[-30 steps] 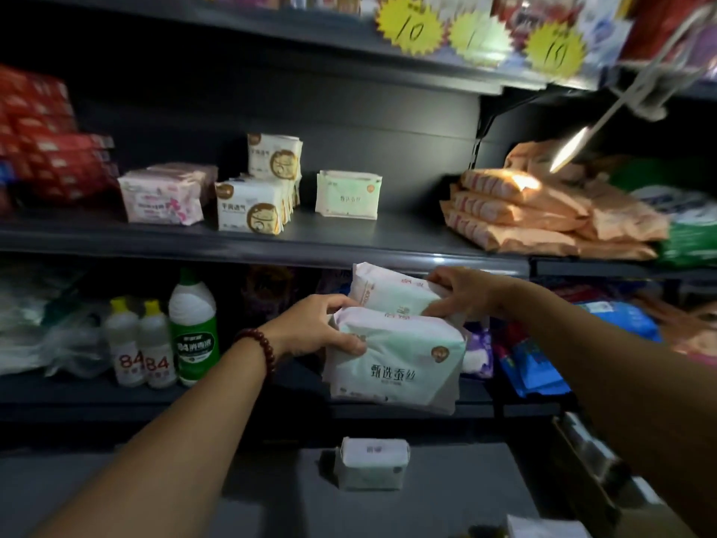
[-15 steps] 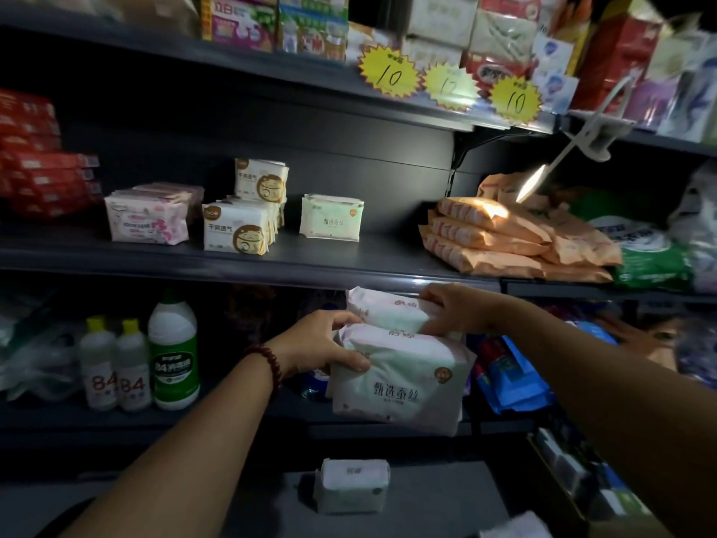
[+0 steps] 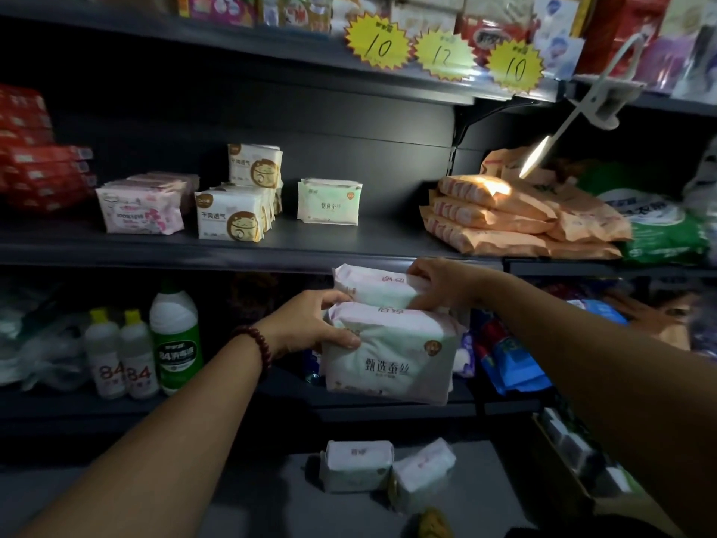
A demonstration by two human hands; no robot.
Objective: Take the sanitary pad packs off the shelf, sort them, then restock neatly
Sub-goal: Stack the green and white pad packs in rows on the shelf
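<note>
Fingers of the left hand (image 3: 304, 324) curl round the upper left edge of a pale green sanitary pad pack (image 3: 388, 355), with the thumb pressed on its front face. A dark bead bracelet (image 3: 256, 343) circles that wrist. The right hand (image 3: 446, 283) grips a second pack (image 3: 372, 285) by its right end. It sits just behind and above the first, touching it. Both packs are held in the air before the shelving, just under the front lip of the middle shelf (image 3: 349, 242).

On that shelf a matching green pack (image 3: 329, 201) stands upright and alone near the back. To its left are cream packs with a cat logo (image 3: 231, 219), one more raised behind them, then pink packs (image 3: 139, 211) and red packs (image 3: 35, 161) at the far left. Orange bags (image 3: 504, 215) lie stacked to the right, beside a green bag (image 3: 659, 231).

Yellow price tags (image 3: 376, 44) hang from the shelf above. Below the hands, two small white packs (image 3: 357, 465) rest on the bottom ledge. On the lower shelf to the left stand two "84" bottles (image 3: 104, 355) and a taller green-labelled bottle (image 3: 174, 335).
</note>
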